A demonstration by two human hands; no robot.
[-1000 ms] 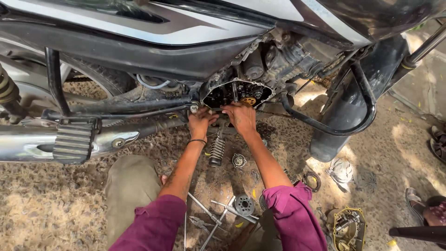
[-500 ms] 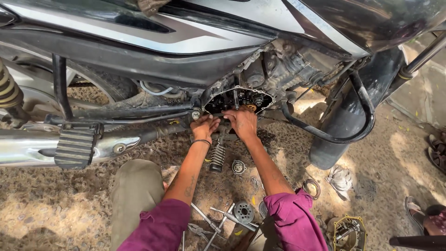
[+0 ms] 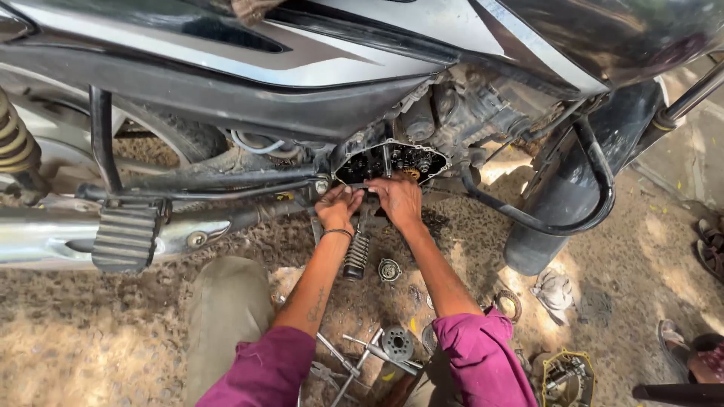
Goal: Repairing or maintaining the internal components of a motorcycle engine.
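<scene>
Both hands' grip [image 3: 369, 200] meets the open engine case [image 3: 392, 160] lower edge.

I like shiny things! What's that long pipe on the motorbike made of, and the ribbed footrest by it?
The exhaust pipe looks like chrome-plated metal: mirror-bright, reflecting the ground. The footrest looks like dull black rubber, with moulded ridges and no shine, probably over a metal bar.

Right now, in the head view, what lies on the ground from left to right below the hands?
Coil spring → small round metal part → toothed ring → crumpled rag → sandal.
</scene>
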